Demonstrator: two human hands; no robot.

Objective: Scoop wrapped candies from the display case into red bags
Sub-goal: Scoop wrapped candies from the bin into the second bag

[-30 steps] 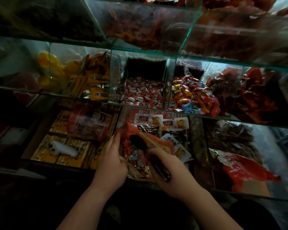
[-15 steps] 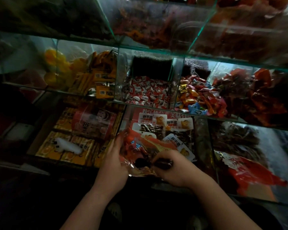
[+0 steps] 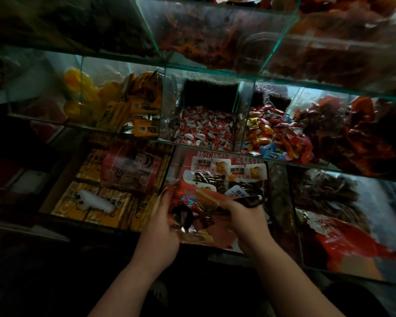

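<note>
My left hand [image 3: 160, 227] grips the left rim of the bag [image 3: 207, 197], fingers curled over its edge. My right hand [image 3: 247, 223] is closed round the scoop [image 3: 181, 217] handle. The dark bowl sits inside the bag's mouth between my hands, with candies [image 3: 190, 202] just above it.

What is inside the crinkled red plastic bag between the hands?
Colourful wrapped candies and the bowl of a dark scoop. The bottom of the red bag is hidden by folds.
</note>
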